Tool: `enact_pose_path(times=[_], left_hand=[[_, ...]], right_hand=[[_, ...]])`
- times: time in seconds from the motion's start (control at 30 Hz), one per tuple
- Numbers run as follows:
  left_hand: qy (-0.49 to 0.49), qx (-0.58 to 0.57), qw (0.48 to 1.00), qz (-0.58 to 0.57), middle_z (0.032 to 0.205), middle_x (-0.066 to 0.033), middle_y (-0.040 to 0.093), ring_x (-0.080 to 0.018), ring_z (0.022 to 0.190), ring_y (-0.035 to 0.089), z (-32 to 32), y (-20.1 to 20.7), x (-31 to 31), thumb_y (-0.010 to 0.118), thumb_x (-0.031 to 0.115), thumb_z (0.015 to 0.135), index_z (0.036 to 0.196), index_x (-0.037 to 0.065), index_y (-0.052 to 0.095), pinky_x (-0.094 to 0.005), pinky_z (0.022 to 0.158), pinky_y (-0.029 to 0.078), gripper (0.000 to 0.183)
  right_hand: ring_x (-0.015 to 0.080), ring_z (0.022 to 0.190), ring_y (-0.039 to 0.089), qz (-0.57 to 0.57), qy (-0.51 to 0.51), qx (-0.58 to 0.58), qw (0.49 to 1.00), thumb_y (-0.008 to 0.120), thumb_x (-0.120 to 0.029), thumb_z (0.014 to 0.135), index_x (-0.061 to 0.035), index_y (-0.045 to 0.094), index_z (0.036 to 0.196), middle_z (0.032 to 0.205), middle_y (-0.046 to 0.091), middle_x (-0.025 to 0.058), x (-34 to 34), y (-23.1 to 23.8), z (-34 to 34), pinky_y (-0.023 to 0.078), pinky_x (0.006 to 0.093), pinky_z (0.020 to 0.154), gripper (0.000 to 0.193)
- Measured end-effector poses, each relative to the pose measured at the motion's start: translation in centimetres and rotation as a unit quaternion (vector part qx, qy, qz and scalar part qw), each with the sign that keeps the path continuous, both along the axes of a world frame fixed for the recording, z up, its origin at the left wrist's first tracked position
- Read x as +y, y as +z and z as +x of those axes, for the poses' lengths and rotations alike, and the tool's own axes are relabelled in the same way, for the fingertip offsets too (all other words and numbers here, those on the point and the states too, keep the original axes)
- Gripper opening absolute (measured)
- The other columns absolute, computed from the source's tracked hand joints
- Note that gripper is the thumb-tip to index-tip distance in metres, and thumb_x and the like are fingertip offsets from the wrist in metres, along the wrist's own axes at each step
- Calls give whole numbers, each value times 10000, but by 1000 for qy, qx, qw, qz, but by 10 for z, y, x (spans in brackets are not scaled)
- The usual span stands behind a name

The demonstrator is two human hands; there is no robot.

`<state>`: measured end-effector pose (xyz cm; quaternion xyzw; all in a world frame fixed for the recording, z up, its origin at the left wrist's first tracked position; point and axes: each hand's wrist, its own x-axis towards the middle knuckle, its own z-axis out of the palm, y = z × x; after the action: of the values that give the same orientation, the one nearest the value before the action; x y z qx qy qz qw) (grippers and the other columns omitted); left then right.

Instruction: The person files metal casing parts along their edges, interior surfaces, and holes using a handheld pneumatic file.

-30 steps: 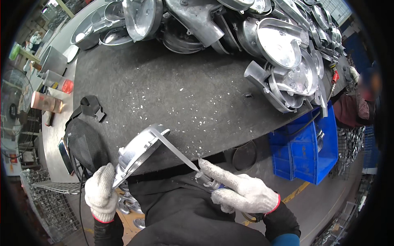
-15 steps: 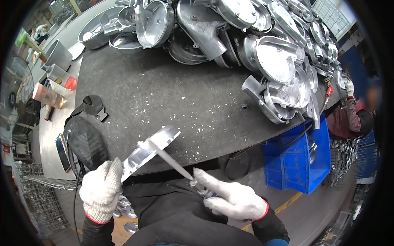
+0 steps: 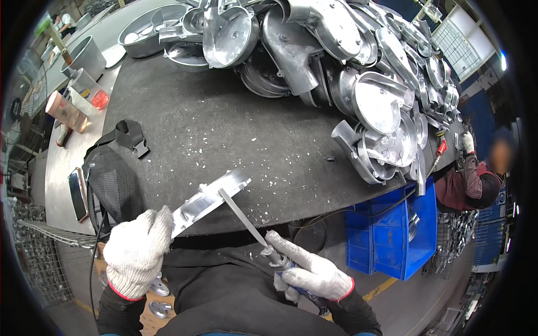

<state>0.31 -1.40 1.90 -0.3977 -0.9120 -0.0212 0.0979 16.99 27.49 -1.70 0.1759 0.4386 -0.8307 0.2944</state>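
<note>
White-gloved, your left hand (image 3: 137,255) was closed around one end of a silver metal part (image 3: 203,205), which slanted over the near edge of the dark table (image 3: 185,129). Your right hand (image 3: 319,274), gloved too, was wrapped around a flat-bladed tool (image 3: 243,217), its tip at the part's side. Metal castings (image 3: 333,31) lay heaped beyond; a black mesh bag (image 3: 115,187) sat to the left.

A yellow stripe (image 3: 380,288) crosses grey floor (image 3: 400,308) below a worktable (image 3: 190,123).
</note>
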Motion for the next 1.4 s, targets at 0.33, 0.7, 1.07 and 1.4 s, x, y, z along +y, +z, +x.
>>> enact_pose_path(times=[0.33,0.7,1.07,1.4], left_hand=[[2,44,999,-7,880,-28,664,-215,651,665,2,11,14,729,168,787,1170,103,712,-352,561,521,389],[60,41,996,47,861,8,644,-216,661,623,6,7,31,744,204,802,1134,186,702,-331,586,504,335],[43,26,997,63,880,-16,661,-228,701,652,4,6,25,760,160,778,1170,148,705,-352,611,520,396],[25,17,995,91,931,-44,693,-262,732,662,4,-2,18,746,74,733,1172,128,716,-358,665,553,443]], right_hand=[[310,708,734,731,39,190,655,695,-318,981,-234,388,1642,948,733,104,2,16,0,605,419,642,734],[301,780,755,617,145,231,738,773,-280,903,-143,470,1591,972,744,113,-41,30,-7,612,387,713,763],[204,645,652,580,168,278,747,683,-263,998,-218,301,1685,889,652,100,-26,13,-12,561,305,636,787],[88,691,541,60,54,6,997,564,-151,1019,-114,195,1711,865,569,34,-29,10,-14,508,250,644,786]])
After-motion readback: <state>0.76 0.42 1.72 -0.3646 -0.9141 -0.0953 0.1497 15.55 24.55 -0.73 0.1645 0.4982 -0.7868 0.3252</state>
